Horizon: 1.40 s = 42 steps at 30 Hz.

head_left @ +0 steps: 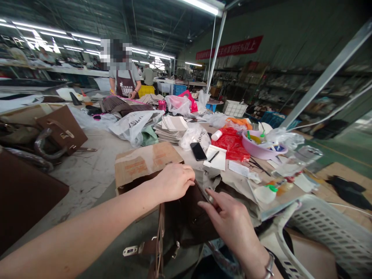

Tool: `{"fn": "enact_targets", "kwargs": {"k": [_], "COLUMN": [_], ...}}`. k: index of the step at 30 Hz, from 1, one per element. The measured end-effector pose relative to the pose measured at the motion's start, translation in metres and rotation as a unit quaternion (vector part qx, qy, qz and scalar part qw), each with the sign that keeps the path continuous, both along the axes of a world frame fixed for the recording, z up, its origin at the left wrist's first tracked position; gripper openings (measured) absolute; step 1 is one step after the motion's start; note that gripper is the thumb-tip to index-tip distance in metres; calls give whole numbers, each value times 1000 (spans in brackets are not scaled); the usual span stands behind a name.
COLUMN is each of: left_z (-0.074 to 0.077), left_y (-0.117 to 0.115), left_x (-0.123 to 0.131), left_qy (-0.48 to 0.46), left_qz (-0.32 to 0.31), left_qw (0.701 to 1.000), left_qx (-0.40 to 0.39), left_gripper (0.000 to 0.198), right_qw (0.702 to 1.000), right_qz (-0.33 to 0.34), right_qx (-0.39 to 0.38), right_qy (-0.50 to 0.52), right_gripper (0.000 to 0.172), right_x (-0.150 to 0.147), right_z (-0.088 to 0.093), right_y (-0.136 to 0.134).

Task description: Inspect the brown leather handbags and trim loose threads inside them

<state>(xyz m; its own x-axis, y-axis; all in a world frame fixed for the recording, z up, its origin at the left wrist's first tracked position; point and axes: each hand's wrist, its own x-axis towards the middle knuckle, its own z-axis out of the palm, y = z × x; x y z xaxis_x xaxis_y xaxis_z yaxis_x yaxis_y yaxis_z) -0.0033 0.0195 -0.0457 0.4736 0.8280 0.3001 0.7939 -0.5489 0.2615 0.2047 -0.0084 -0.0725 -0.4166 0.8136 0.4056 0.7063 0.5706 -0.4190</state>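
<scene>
A dark brown handbag (200,217) lies in front of me, partly against an opened cardboard box (145,161). My left hand (174,180) reaches across the box, its fingers curled closed at the bag's upper edge. On the right side of that edge, my right hand (232,217) has the bag between thumb and index finger, the thumb lying on the bag's face. A strap with a metal clasp (133,250) hangs at the bag's near side. The bag's underside and part of its opening are hidden.
Brown bags (62,130) stand at left. Beyond the box are stacked pieces (170,128), a phone (198,151), a notepad (216,158) and a pink basin (258,149). A white plastic basket (334,232) is at right. A co-worker in an apron (124,83) stands across the table.
</scene>
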Motion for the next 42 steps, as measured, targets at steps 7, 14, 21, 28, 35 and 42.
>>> {"fn": "enact_targets", "kwargs": {"k": [7, 14, 21, 28, 35, 42], "left_z": [11, 14, 13, 14, 12, 10], "left_y": [-17, -28, -28, -26, -22, -16], "left_x": [-12, -14, -7, 5, 14, 17], "left_qy": [7, 14, 58, 104, 109, 104], "left_qz": [-46, -43, 53, 89, 100, 95], "left_qw": [997, 999, 994, 985, 983, 985], "left_qx": [58, 26, 81, 109, 106, 103], "left_gripper": [15, 18, 12, 16, 16, 15], "right_qw": [999, 998, 995, 995, 995, 995], "right_qz": [-6, 11, 0, 3, 15, 20], "right_qx": [6, 16, 24, 6, 9, 25], "right_qy": [32, 58, 97, 100, 100, 90], "right_gripper": [40, 39, 44, 47, 49, 46], "right_x": [5, 2, 5, 4, 4, 3], "right_z": [-7, -6, -12, -12, -13, -13], "right_y": [4, 3, 4, 3, 2, 4]}}
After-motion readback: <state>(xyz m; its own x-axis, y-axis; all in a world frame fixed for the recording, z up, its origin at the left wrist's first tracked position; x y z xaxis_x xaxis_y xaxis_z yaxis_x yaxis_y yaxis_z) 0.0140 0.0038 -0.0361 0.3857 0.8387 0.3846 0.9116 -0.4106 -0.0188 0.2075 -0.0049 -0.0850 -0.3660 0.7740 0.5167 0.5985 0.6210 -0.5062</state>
